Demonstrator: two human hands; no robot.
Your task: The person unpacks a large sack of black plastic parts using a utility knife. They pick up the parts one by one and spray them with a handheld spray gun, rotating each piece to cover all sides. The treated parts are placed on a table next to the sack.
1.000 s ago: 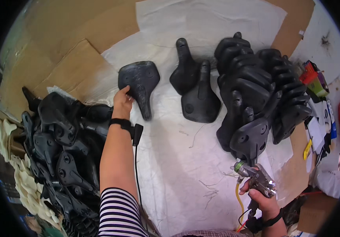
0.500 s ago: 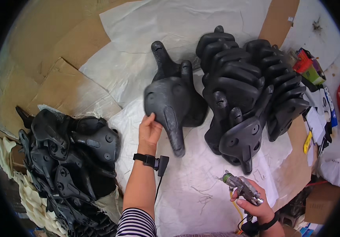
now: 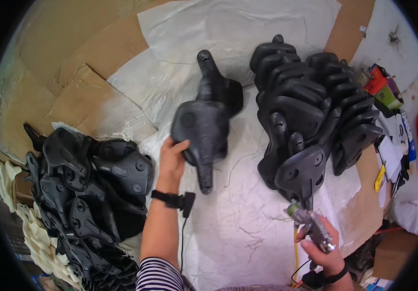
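My left hand (image 3: 172,162) grips the left edge of a black moulded saddle-shaped piece (image 3: 201,128), thumb on its face. Its narrow nose points toward me, and its surface is partly dull and streaked. Another black piece (image 3: 230,97) shows behind it; whether the two touch is hard to tell. A spray gun (image 3: 316,233) with a green ring near its nozzle is wrapped in my right hand (image 3: 329,252), low on the right. The nozzle points up and left, below the nearest piece (image 3: 302,167) of the right-hand rows.
Nested rows of black pieces (image 3: 286,82) stand on white sheeting (image 3: 228,233) at the right. A heap of black pieces (image 3: 82,194) lies left, beside cream pieces (image 3: 39,242). Flat cardboard (image 3: 87,102) lies far left. A yellow hose (image 3: 296,257) hangs below the gun.
The held piece has turned, its nose now pointing more straight toward me, and shifted slightly apart from the piece behind. The spray gun has moved a little right. The whole view has shifted slightly.
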